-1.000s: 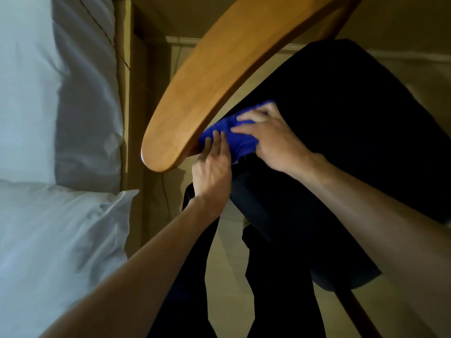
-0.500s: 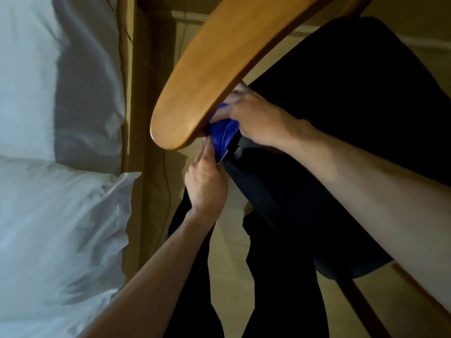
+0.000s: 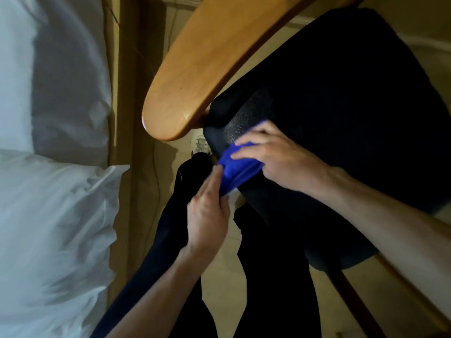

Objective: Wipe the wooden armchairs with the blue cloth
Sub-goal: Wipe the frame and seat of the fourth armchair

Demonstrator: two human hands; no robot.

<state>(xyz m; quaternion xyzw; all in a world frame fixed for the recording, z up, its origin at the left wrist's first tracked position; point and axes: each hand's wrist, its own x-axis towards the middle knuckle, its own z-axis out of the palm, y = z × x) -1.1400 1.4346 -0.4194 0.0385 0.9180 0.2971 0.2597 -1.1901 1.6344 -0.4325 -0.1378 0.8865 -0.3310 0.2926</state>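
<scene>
The wooden armchair's light-brown armrest [image 3: 202, 69] curves across the upper middle, with its dark seat cushion [image 3: 341, 106] to the right. The blue cloth [image 3: 238, 168] is bunched at the cushion's front left corner, below the armrest's rounded end. My right hand [image 3: 275, 157] lies over the cloth with its fingers spread on it, pressing it to the cushion edge. My left hand [image 3: 207, 211] comes up from below, and its fingertips touch the cloth's lower left edge. Part of the cloth is hidden under my right hand.
A bed with white sheets and a pillow [image 3: 53, 215] fills the left side, with a tan bed frame [image 3: 124, 118] next to the chair. My dark trouser legs [image 3: 268, 276] stand on the pale floor [image 3: 224, 289] below. A wooden chair leg [image 3: 361, 308] runs down at lower right.
Both hands and the cloth have come out from under the armrest's end and dropped to the cushion's front corner. The view has shifted so the chair sits lower right.
</scene>
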